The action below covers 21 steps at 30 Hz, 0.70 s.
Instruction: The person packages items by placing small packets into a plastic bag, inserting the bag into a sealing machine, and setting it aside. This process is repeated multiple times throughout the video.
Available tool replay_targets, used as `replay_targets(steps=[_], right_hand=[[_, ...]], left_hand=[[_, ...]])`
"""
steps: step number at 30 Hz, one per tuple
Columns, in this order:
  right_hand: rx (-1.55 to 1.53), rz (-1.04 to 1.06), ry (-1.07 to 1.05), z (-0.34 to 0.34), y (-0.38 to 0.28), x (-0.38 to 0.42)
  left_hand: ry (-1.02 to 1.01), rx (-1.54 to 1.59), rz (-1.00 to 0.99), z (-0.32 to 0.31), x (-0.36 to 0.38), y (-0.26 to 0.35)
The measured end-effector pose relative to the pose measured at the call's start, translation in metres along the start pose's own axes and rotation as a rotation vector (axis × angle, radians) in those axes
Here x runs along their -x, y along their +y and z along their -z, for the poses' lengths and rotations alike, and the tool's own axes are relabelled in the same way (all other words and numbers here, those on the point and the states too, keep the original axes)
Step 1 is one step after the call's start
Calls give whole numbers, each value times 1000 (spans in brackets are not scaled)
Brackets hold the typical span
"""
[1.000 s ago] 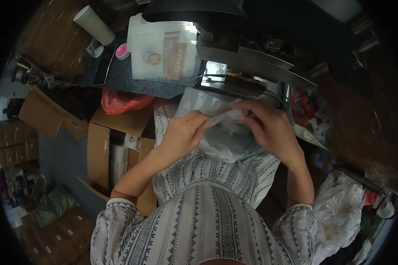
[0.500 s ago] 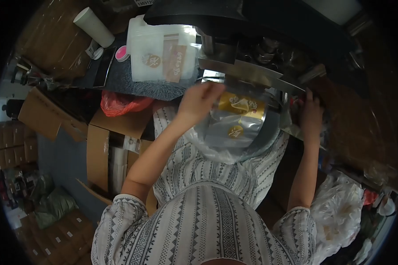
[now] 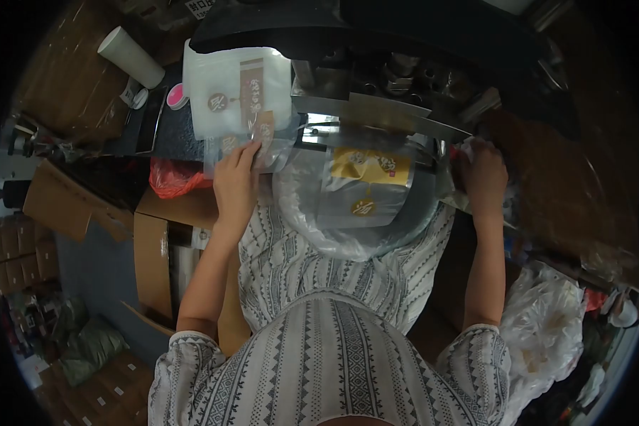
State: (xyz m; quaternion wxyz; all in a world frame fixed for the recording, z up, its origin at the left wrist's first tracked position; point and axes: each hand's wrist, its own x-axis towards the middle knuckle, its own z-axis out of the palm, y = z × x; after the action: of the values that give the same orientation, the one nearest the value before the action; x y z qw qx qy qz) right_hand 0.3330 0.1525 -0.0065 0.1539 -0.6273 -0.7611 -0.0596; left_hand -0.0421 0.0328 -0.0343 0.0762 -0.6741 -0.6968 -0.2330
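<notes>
My left hand [image 3: 237, 177] pinches the lower edge of a clear printed bag [image 3: 266, 138] at the front of the bag stack [image 3: 220, 89]. My right hand [image 3: 483, 170] is at the right end of the machine's metal plate [image 3: 405, 117], its fingers closed around something I cannot make out. Between my hands, a clear bag with a gold printed band [image 3: 369, 167] hangs below the metal plate, over a round tub lined with plastic [image 3: 302, 216] on my lap.
A white cup [image 3: 131, 58], a pink-topped jar [image 3: 177, 96] and a dark phone [image 3: 151, 121] lie at the back left. A red plastic bag [image 3: 177, 177] hangs above an open carton [image 3: 153, 266]. A white plastic bag [image 3: 543, 334] is at the right.
My left hand has moved left, from the gold-banded bag to the stack, and now grips a bag there. My right hand has shifted slightly, and the whole view has turned a little.
</notes>
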Motion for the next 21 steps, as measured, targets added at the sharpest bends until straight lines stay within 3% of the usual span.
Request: replay_targets(steps=[1, 3, 5, 10, 13, 16, 19, 21], right_hand=[[4, -2, 1, 7, -1, 2], [-170, -185, -205, 27, -5, 6], [-242, -212, -183, 33, -2, 12], [-328, -182, -134, 43, 4, 15], [-281, -271, -255, 39, 8, 11], [-223, -266, -164, 41, 3, 15], [-492, -255, -66, 60, -22, 16], [-850, -20, -197, 72, -46, 20]], left_hand=[[-10, 11, 3, 4, -1, -2], [-21, 21, 12, 10, -1, -2], [-70, 125, 123, 15, 0, -2], [17, 175, 106, 27, 7, 22], [17, 189, 126, 36, 9, 35], [20, 218, 127, 43, 8, 43], [15, 242, 115, 47, 8, 51], [-3, 244, 105, 49, 7, 60]])
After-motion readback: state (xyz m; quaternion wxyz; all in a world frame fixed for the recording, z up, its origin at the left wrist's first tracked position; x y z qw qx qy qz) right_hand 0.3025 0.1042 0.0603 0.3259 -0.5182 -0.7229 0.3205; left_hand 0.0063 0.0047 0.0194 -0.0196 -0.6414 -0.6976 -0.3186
